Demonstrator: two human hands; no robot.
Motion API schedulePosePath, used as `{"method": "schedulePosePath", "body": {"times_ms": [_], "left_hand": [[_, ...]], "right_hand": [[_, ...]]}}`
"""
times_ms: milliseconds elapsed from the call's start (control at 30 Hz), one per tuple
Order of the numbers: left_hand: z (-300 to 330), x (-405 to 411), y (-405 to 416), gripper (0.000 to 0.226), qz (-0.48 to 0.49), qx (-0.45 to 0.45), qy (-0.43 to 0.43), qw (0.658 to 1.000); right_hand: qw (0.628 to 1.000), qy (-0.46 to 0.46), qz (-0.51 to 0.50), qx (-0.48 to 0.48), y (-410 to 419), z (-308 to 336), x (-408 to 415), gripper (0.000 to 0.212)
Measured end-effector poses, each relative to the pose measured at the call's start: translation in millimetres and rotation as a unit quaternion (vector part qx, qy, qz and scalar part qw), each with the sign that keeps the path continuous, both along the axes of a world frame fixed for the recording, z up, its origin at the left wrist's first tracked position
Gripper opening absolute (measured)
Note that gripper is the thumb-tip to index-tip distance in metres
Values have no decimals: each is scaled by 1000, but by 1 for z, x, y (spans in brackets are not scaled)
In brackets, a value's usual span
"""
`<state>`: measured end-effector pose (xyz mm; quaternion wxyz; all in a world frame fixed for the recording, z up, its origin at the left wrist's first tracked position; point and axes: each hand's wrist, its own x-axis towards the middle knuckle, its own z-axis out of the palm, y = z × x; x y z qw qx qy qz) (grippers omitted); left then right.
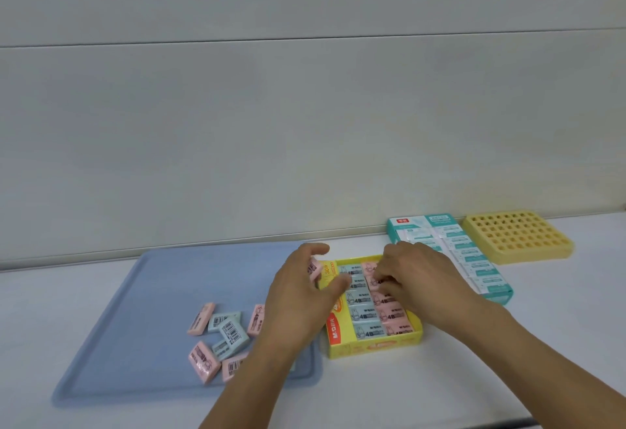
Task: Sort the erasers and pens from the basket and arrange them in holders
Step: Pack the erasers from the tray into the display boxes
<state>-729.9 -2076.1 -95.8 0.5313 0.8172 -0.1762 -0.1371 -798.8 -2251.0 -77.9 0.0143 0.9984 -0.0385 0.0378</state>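
Pink eraser [314, 268] sat loosely pinched in my left hand [298, 296] at the yellow box's [372, 349] ten o'clock corner. My right hand [411, 279] had curled fingertips pressing the pink row inside, though I could not tell whether it gripped one. At eight o'clock, loose erasers [220, 337] lay heaped on the blue tray [135, 293]; at two o'clock stood the teal box [474, 259] and yellow pen holder [518, 235]. I judged the risk was crowding: forcing another eraser in could pop neighbours out, or the light box could skid.
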Motion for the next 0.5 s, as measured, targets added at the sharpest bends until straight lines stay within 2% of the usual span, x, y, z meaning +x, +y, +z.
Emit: {"method": "schedulePosePath", "body": {"times_ms": [33, 67, 100, 167, 200, 233, 300, 333, 400, 500], "left_hand": [[5, -1, 0, 29, 18, -64, 48, 997], [12, -3, -1, 28, 33, -134, 119, 983], [18, -4, -2, 37, 38, -213, 200, 956], [30, -8, -6, 61, 35, -352, 329, 875], [34, -10, -7, 66, 24, -390, 366, 845], [37, -12, -8, 67, 8, -418, 389, 821], [39, -18, -11, 69, -19, -452, 411, 792], [39, -20, -11, 72, -25, -457, 412, 788], [36, -22, -9, 75, -46, -453, 402, 795], [31, -22, -5, 69, -84, -415, 366, 829]], "right_hand": [[1000, -17, 3, 20, 0, -1, -2, 21], [995, -50, -5, 81, 2, -2, -5, 20], [979, -93, -18, 180, 6, 0, -7, 18], [902, -170, -22, 396, 18, 4, -8, 9], [869, -182, -14, 459, 25, 7, -6, 7], [852, -182, -16, 491, 31, 9, -4, 9], [852, -179, -40, 490, 39, 10, 1, 15], [860, -183, -57, 473, 41, 10, 2, 17], [875, -186, -83, 439, 41, 9, 3, 16], [891, -179, -88, 407, 40, 9, 0, 12]]}}
